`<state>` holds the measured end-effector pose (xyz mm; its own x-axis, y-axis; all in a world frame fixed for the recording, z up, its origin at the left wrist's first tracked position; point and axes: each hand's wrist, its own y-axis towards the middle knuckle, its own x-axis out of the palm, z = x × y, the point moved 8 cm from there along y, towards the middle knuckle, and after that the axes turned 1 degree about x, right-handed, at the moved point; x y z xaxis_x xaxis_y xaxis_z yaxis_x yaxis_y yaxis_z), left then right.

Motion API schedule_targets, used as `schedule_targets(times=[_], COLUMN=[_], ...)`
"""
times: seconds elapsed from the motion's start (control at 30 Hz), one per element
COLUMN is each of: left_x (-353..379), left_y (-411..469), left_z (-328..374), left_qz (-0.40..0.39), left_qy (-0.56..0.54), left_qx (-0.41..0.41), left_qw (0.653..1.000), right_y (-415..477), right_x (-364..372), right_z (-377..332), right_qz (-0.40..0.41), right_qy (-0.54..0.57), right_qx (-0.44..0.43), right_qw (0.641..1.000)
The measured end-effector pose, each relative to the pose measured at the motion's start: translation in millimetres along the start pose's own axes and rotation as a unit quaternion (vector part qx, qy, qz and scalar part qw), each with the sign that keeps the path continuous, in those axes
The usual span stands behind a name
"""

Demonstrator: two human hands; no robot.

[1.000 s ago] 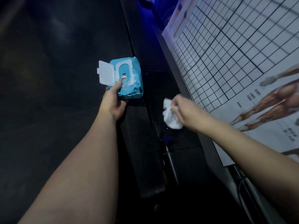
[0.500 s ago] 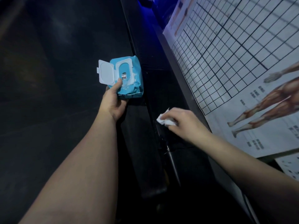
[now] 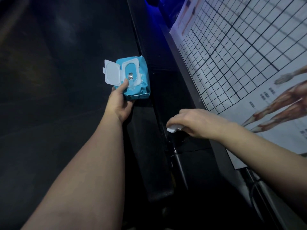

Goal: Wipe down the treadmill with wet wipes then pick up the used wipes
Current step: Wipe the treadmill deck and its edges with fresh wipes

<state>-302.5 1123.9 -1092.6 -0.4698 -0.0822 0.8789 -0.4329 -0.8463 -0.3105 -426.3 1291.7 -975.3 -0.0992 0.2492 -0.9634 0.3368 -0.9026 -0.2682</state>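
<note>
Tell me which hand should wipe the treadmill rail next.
Right, most likely. The right hand holds the white wipe down on the black rail, while the left hand is busy holding the open blue pack.

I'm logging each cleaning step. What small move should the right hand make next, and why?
Probably slide the wipe along the black side rail: the right hand presses it there, and the left hand only holds the open wipe pack.
</note>
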Motion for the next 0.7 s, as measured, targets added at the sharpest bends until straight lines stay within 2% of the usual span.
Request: schedule_targets(times=[0.13, 0.27, 0.4, 0.5, 0.57, 0.63, 0.7], left_x=[0, 1, 0, 0, 1, 1, 1], left_y=[0, -2, -3, -2, -2, -1, 0], left_z=[1, 1, 0, 1, 1, 1, 1], left_qz=[-0.001, 0.003, 0.007, 0.006, 0.0, -0.003, -0.005], left_qy=[0.004, 0.005, 0.001, 0.001, 0.0, -0.003, -0.004], left_qx=[0.001, 0.0, -0.003, 0.0, -0.002, -0.002, -0.002], left_qw=[1.0, 1.0, 1.0, 1.0, 1.0, 1.0, 1.0], right_y=[2, -2, -1, 1, -6, -21, -41], right_x=[-8, -6, -1, 9, 14, 17, 14], right_z=[-16, -20, -11, 0, 12, 23, 36], right_qz=[-0.002, 0.01, 0.001, 0.008, 0.05, 0.123, 0.222], right_qy=[-0.105, -0.113, -0.034, 0.055, 0.179, 0.315, 0.373], right_qx=[-0.089, -0.101, 0.005, 0.087, 0.162, 0.219, 0.255], right_qw=[0.991, 0.988, 0.999, 0.995, 0.969, 0.915, 0.864])
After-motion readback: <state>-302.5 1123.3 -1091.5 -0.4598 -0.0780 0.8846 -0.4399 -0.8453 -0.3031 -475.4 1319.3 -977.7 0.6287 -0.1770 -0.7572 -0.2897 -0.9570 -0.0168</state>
